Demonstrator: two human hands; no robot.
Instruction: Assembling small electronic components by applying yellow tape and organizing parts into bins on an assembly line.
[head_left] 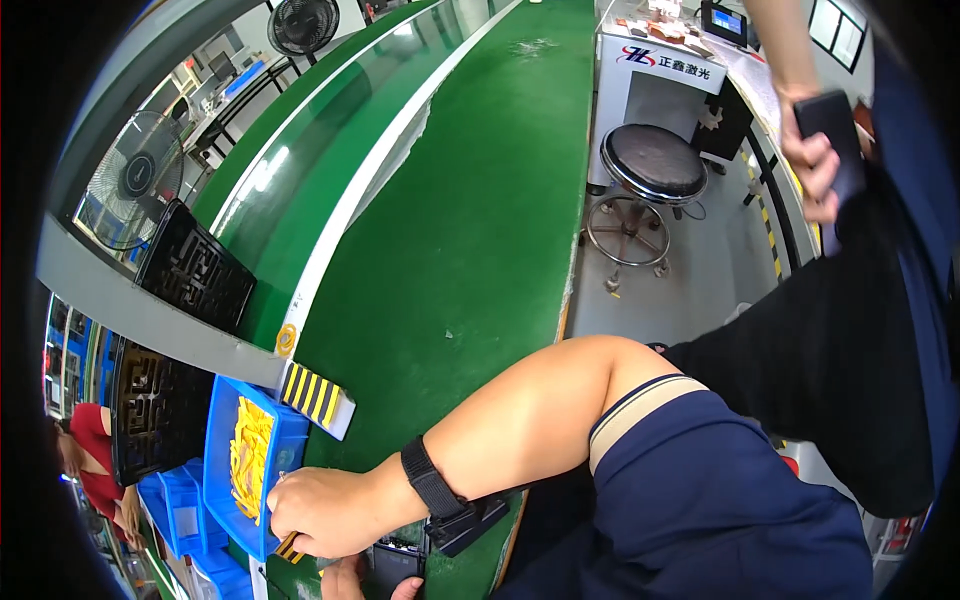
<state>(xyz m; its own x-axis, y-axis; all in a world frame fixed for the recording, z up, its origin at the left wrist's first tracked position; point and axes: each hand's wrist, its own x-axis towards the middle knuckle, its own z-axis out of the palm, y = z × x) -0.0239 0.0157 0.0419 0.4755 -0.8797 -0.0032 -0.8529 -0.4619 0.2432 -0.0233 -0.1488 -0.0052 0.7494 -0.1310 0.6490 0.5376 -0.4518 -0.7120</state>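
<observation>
My right hand (325, 512) reaches across to the lower left, fingers curled by the near edge of a blue bin (289, 428). The bin holds a pile of yellow strips (250, 455). Its fingertips are mostly hidden, so what they pinch, if anything, does not show. Low at the frame's bottom edge, my left hand (345, 580) grips a black boxy device (394, 567), which has small parts showing along its top edge. A black strap with a dark module (468, 527) is round my right wrist.
A green belt-like bench (470, 250) runs away ahead, with a striped post foot (318, 398) beside the bin. Black patterned trays (195, 265) stand left. A round stool (655, 163) is on the right. Another person's hand (815, 165) holds a dark flat object at upper right.
</observation>
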